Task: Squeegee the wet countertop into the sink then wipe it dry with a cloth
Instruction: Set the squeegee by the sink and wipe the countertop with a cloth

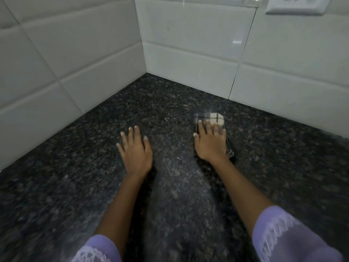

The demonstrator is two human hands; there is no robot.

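Note:
A dark speckled granite countertop fills the lower view and runs into a tiled corner. My right hand presses flat on a checked cloth, white and dark, which pokes out beyond the fingertips and shows a frayed edge by the wrist. The cloth is blurred. My left hand rests flat on the bare counter to the left, fingers spread, holding nothing. No squeegee or sink is in view.
White tiled walls meet in a corner at the back of the counter. A white wall socket sits at the top right. Lilac sleeves cover both upper arms.

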